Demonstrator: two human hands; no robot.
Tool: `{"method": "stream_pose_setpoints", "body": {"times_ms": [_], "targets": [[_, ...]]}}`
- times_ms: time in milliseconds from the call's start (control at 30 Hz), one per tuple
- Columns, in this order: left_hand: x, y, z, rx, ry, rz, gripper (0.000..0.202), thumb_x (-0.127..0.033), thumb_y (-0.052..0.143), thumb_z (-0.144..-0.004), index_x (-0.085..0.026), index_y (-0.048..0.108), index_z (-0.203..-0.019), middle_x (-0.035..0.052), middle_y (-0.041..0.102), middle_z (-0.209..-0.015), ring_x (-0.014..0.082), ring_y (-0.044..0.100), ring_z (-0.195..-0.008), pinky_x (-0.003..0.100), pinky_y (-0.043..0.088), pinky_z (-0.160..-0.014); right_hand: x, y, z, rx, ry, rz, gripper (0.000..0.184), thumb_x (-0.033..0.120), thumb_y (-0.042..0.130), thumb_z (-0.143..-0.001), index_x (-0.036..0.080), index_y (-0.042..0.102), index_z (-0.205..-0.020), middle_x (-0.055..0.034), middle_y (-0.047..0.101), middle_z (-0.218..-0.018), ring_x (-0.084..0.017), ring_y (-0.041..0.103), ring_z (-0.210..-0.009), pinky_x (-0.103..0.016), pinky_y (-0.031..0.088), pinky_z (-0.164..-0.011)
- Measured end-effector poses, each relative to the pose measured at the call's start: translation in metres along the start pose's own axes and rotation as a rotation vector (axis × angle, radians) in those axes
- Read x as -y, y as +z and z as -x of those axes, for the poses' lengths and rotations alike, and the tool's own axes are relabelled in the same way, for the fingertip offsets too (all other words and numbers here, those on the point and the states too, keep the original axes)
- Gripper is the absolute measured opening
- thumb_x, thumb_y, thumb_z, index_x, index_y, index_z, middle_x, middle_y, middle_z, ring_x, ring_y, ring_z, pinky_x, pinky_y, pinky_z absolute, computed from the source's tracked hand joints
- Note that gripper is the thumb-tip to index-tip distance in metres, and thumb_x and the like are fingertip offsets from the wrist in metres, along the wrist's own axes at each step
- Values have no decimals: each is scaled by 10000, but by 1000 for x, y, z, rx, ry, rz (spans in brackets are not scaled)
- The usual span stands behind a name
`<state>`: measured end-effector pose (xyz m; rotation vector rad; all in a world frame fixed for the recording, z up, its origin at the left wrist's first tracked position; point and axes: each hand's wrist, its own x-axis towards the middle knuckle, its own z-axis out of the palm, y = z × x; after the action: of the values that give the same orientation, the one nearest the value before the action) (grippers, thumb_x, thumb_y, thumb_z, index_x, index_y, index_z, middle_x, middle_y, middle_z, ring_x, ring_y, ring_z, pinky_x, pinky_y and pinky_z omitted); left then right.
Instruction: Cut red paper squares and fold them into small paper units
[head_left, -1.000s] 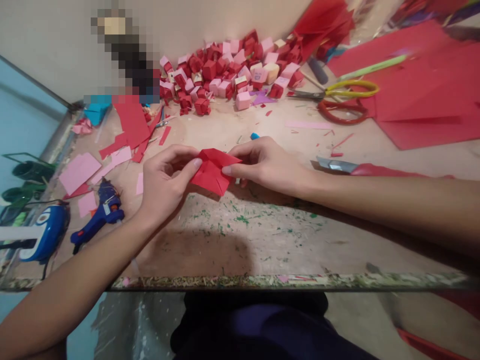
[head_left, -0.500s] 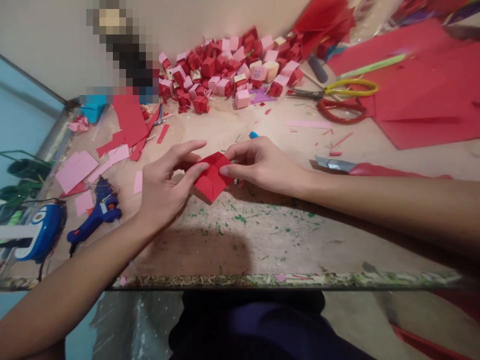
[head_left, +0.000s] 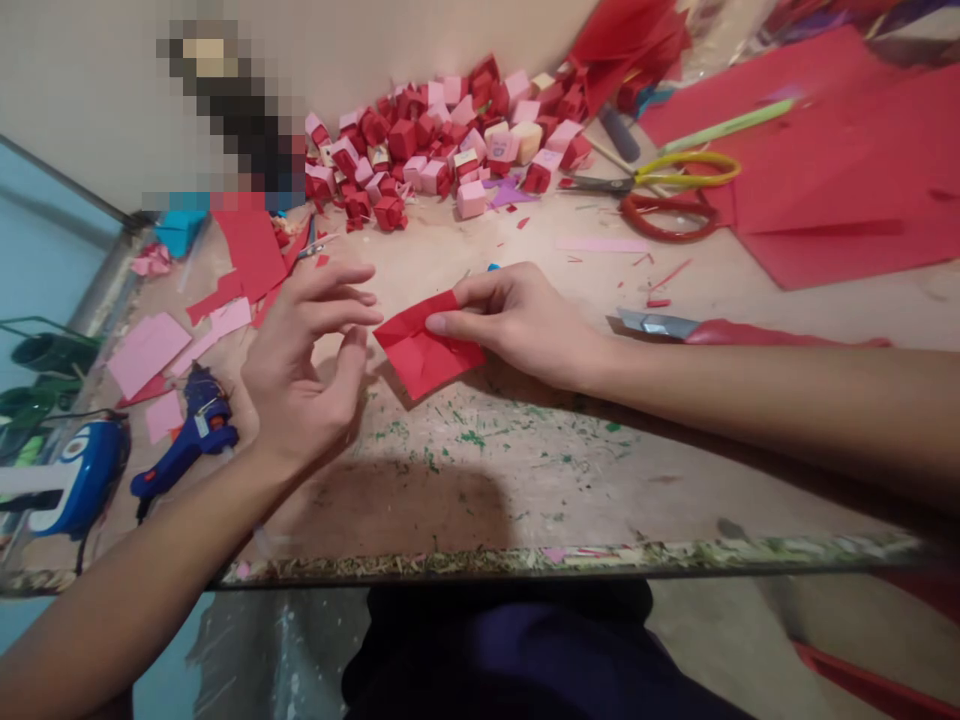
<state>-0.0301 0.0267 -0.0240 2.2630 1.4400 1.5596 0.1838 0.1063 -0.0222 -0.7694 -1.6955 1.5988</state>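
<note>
A folded piece of red paper [head_left: 420,352] lies low over the middle of the wooden table [head_left: 525,470]. My right hand [head_left: 517,320] pinches its upper right edge between thumb and fingers. My left hand [head_left: 304,350] hovers just left of the paper with its fingers spread and nothing in it, the thumb tip close to the paper's left corner.
A heap of small red and pink paper cubes [head_left: 450,140] sits at the back. Yellow scissors [head_left: 660,175], red scissors [head_left: 664,215] and red sheets [head_left: 832,170] lie at the right. A red-handled knife [head_left: 720,330] rests beside my right forearm. A blue glue gun [head_left: 187,430] lies at the left among pink scraps.
My left hand has let go of the red paper and opened, drawing back to the left. My right hand keeps its pinch and the paper now lies flatter.
</note>
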Motion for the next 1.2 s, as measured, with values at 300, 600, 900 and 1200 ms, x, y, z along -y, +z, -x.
{"method": "stream_pose_setpoints", "body": {"times_ms": [300,600,900,1200], "targets": [[13,3,2,219,151,-38,189,-169,775,-909,-328,759,-1009,-23,469,-1637,312,523,-1471,482,570,-1071,-6,1,-1,-94,1,-164,218,366,878,-825,161,804,-828,-31,780,-811,-138,639,-697,-246,497,-613],[15,1,3,219,35,27,269,-305,932,-819,-393,823,-1049,-1,561,-1573,316,607,-1376,477,591,-1011,-2,1,2,-110,73,-159,258,422,902,-804,186,820,-865,-52,808,-887,-176,683,-758,-275,542,-642],[9,5,2,173,-148,150,78,-347,886,-883,-373,852,-948,-28,624,-1525,271,649,-1335,457,635,-1016,-1,-1,1,-133,43,-102,283,448,911,-794,189,806,-837,-55,791,-865,-189,682,-768,-284,514,-612],[12,11,5,146,-584,438,74,-269,879,-859,-322,879,-910,23,831,-896,180,774,-807,304,658,-674,0,-1,3,-134,15,-39,283,426,860,-866,169,751,-819,-32,736,-793,-146,640,-707,-261,472,-582]]}}
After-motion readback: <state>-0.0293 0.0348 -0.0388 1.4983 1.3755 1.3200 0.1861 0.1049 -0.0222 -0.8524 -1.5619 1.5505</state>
